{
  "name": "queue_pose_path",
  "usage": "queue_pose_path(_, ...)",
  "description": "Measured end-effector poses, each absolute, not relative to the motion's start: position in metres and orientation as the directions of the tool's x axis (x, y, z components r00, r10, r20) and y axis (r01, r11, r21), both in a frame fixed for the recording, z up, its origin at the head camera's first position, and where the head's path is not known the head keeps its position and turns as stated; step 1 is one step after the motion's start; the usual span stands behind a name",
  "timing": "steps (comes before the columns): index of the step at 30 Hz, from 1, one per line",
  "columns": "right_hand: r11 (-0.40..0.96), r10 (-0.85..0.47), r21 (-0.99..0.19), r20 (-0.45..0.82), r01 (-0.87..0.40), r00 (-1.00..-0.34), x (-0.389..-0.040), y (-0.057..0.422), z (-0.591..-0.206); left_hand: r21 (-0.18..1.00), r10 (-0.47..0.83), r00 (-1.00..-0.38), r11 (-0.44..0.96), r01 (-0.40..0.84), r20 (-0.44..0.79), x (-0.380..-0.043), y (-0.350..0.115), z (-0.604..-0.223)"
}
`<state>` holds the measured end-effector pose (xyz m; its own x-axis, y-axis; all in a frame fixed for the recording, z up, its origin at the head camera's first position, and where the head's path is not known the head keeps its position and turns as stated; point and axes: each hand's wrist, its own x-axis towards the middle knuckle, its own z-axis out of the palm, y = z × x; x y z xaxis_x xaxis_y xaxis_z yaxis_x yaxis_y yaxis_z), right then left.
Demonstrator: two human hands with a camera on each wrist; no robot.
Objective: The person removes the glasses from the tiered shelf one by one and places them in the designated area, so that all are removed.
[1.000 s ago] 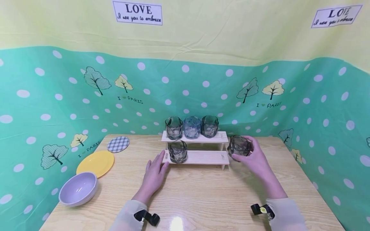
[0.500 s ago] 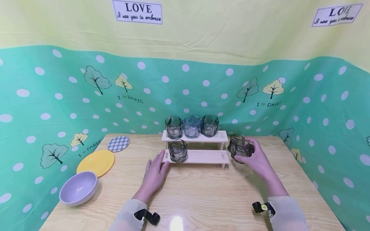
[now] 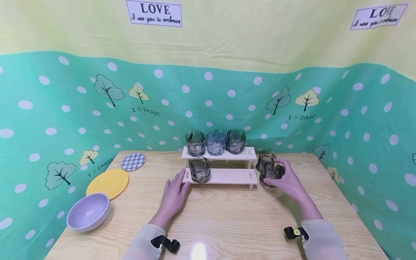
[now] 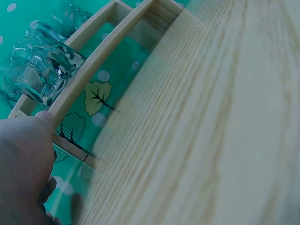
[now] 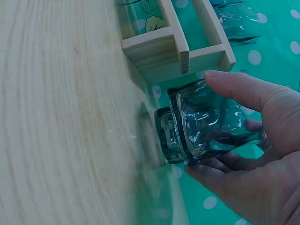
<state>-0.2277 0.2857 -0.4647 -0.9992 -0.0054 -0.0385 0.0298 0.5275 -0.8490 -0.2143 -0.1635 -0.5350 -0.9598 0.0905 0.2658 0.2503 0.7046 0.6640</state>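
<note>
My right hand (image 3: pixel 287 181) grips a dark grey, wavy-sided glass tumbler (image 3: pixel 271 174) to the right of the lower shelf. In the right wrist view, thumb and fingers span this tumbler (image 5: pixel 211 122), whose base appears off the table. A second dark tumbler (image 3: pixel 265 157) stands just behind it, partly covered. My left hand (image 3: pixel 173 196) rests at the left end of the lower wooden shelf (image 3: pixel 230 177), its thumb at the front edge. One grey tumbler (image 3: pixel 199 170) is on that shelf, close to the left fingers.
On the upper shelf (image 3: pixel 250 153) stand two dark tumblers and a bluish one (image 3: pixel 216 142) between them. At left lie a lilac bowl (image 3: pixel 88 213), a yellow plate (image 3: pixel 107 183) and a checked round mat (image 3: pixel 133 162). Dotted green cloth (image 3: pixel 208 94) hangs behind the table.
My right hand has drawn its tumbler slightly toward the front and right, so the tumbler behind shows more. The left hand stays at the shelf end.
</note>
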Motion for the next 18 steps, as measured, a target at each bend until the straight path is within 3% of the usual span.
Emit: queue_pose_path(18, 0.503, -0.023, -0.863, -0.074, 0.052, -0.997, -0.232, 0.289, -0.481, 0.669, 0.091, -0.961, 0.701, 0.247, 0.26, -0.214, -0.163, -0.535)
